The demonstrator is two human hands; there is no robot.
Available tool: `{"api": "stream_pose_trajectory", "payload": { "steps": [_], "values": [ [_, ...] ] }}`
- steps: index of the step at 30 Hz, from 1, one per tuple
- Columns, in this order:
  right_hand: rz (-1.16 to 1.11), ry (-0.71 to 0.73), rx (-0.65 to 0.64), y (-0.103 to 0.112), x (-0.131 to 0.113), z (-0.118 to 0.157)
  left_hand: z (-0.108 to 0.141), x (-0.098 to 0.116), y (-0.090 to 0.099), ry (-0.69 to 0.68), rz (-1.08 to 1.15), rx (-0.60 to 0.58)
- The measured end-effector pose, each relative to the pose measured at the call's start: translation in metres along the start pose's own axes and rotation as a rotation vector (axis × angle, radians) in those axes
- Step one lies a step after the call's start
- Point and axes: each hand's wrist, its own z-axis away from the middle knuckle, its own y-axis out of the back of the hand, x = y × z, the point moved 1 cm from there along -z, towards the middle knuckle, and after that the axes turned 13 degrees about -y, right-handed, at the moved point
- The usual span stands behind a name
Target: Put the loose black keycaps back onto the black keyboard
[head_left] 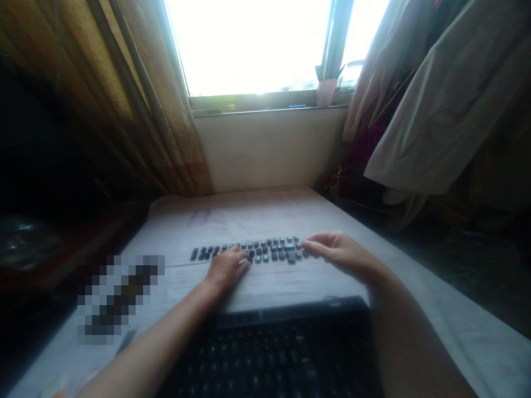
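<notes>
Loose dark keycaps (265, 257) lie in rows on a white cloth. My left hand (227, 268) rests palm down over the left part of these rows, its fingers stretched and touching the caps, with the thumb a little apart. At the right end of the rows, my right hand (334, 247) has thumb and fingers pinched together on a keycap, which the fingertips mostly hide. Nearer to me, between my forearms, sits a black keyboard (253, 354); it is dim and blurred, so I cannot tell which of its keys are in place.
The white cloth (265, 213) covers the table or bed up to the wall below a bright window (253, 50). A blurred-out patch (122, 298) hides an item at left. Yellow curtains (136, 99) hang left, and pale clothes (435, 110) hang right. A pink pot (327, 92) stands on the sill.
</notes>
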Motion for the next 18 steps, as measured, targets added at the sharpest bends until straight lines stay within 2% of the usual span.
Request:
{"api": "stream_pose_trajectory", "payload": {
  "steps": [11, 14, 18],
  "values": [
    [0.022, 0.02, -0.019, -0.006, 0.004, -0.004, -0.007, 0.005, 0.0, 0.038, 0.072, 0.013],
    [0.075, 0.0, -0.046, -0.014, 0.001, -0.006, 0.006, 0.008, 0.005, 0.037, 0.137, 0.036],
    [0.195, 0.011, -0.118, -0.038, -0.009, -0.005, 0.047, 0.02, 0.019, 0.026, 0.249, 0.094]
  ]
}}
